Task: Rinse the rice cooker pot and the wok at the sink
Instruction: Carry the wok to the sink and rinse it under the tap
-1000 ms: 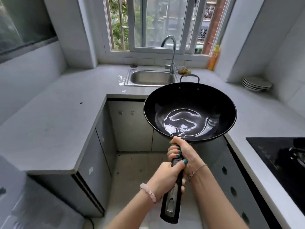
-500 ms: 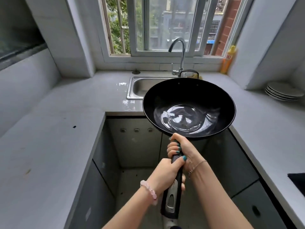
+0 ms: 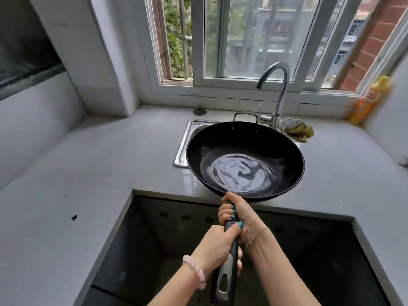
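Wok (image 3: 245, 164): round, glossy black, water pooled inside, centre frame.
My left hand (image 3: 217, 246), right hand (image 3: 237, 214): fingers wrapped around its long handle (image 3: 225, 281).
Sink (image 3: 187, 140): steel, behind.

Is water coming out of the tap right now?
No, no stream falls from the tap; the only liquid seen is the puddle in the wok.

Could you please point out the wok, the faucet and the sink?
wok (image 3: 245, 171), head view, wet inner bottom.
faucet (image 3: 279, 102), head view, upright neck.
sink (image 3: 183, 144), head view, left rim.
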A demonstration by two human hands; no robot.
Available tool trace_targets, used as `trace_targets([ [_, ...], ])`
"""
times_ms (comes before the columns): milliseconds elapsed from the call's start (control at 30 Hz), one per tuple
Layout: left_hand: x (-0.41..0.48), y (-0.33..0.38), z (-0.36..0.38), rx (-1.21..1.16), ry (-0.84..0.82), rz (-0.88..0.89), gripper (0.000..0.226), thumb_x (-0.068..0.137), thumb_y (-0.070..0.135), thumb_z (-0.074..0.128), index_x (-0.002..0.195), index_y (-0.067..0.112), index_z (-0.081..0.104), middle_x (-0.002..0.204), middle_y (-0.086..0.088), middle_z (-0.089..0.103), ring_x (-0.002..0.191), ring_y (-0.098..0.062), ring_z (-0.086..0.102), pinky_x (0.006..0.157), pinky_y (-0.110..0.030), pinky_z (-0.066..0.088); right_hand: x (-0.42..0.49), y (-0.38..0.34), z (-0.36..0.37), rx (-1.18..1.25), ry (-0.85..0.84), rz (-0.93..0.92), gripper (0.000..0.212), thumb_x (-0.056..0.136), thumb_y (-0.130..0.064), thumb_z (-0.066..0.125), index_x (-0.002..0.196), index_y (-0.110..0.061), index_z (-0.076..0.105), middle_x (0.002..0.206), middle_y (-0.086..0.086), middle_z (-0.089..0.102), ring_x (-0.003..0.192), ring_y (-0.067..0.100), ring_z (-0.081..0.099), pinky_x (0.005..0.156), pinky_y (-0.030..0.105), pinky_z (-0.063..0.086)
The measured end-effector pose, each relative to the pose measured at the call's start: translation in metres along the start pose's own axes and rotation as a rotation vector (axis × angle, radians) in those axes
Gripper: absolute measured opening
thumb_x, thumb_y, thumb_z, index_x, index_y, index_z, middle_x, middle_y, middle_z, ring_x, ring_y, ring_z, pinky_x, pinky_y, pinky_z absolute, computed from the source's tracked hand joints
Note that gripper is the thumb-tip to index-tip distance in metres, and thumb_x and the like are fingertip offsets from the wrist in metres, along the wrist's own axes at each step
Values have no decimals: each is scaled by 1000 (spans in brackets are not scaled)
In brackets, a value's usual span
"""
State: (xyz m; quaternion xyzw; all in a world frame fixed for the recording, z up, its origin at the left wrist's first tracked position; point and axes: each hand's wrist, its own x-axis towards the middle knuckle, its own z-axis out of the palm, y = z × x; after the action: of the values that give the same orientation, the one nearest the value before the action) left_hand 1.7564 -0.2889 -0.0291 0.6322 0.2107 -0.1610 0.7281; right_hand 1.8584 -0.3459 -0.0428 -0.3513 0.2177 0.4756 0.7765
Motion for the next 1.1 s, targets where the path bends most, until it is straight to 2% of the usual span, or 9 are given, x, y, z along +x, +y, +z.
trace_targets([
  [200, 65, 35, -9, -40, 56, -50, 41, 95, 33, 49, 65, 5, 55, 48, -6, 56, 36, -20, 52, 44, -27, 48, 52, -57, 13, -7, -2, 70, 51, 87, -11, 44, 39, -17, 28, 34, -6, 25, 23, 5, 23, 26, 11, 21],
  [433, 115, 58, -26, -26, 57, -73, 37, 96, 32, 48, 72, 4, 52, 48, -5, 56, 37, -19, 54, 44, -28, 49, 97, -91, 23, -7, 1, 113, 50, 87, -11, 41, 40, -17, 27, 34, -7, 24, 23, 5, 22, 26, 11, 19],
  [767, 155, 68, -48, -28, 17, -121, 32, 96, 32, 48, 78, 5, 52, 48, -3, 57, 40, -18, 55, 47, -29, 50, 136, -111, 27, 82, 29, 150, 48, 86, -11, 41, 40, -17, 26, 33, -7, 24, 22, 5, 22, 25, 12, 20],
  [1100, 174, 70, -55, -25, -5, -125, 29, 97, 29, 47, 78, 7, 50, 48, -4, 56, 38, -17, 56, 43, -27, 50, 154, -119, 23, 81, 57, 132, 52, 88, -11, 39, 38, -17, 27, 32, -7, 24, 21, 5, 23, 26, 11, 19],
])
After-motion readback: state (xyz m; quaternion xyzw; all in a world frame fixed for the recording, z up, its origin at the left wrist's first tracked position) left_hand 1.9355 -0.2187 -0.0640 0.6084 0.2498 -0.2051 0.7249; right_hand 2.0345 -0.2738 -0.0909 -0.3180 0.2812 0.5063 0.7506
